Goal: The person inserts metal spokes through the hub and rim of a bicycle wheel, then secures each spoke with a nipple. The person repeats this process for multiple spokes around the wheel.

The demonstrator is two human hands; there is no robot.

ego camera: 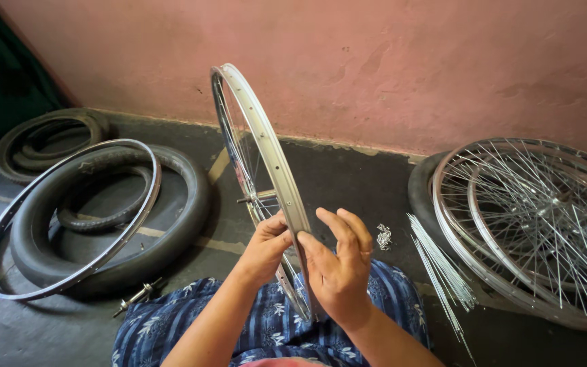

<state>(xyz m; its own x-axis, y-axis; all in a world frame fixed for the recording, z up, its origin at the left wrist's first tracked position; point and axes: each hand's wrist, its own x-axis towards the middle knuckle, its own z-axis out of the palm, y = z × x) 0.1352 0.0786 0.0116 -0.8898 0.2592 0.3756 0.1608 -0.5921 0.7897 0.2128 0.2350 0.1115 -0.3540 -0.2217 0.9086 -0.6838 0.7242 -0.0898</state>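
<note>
A silver bicycle wheel rim with spokes and a hub axle stands upright on edge in front of me, its lower part resting on my lap. My left hand grips the rim's left side low down, fingers curled on the metal. My right hand touches the rim's right side with thumb and fingertips, the other fingers raised and spread. My lap is covered by blue patterned cloth.
A bare rim leans on black tyres at the left, with more tyres behind. Spoked wheels lie stacked at the right. Loose spokes, small nipples and an axle lie on the dark floor. Pink wall behind.
</note>
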